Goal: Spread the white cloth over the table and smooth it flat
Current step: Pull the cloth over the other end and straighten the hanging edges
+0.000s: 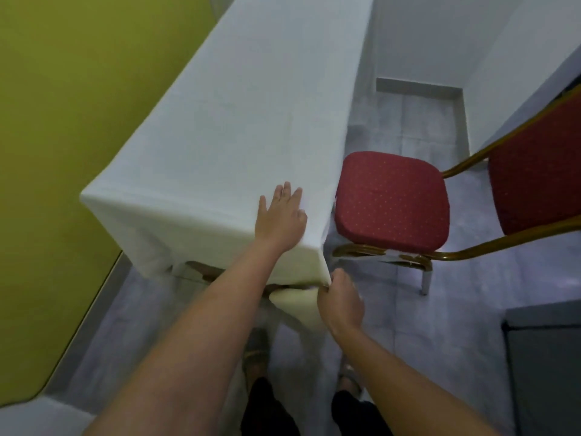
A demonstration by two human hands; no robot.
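The white cloth [239, 114] covers the long table from the near end to the far end and hangs down over its near edge and sides. My left hand [280, 217] lies flat on the cloth at the table's near right corner, fingers straight. Just below that corner, my right hand [341, 298] pinches the hanging corner of the cloth and holds it away from the table. A wooden part of the table [204, 273] shows under the hem.
A red padded chair [393, 199] with a gold frame stands close to the table's right side. A yellow-green wall [63, 121] runs along the left. A grey cabinet [544, 366] is at the lower right. My feet stand on the grey tiled floor.
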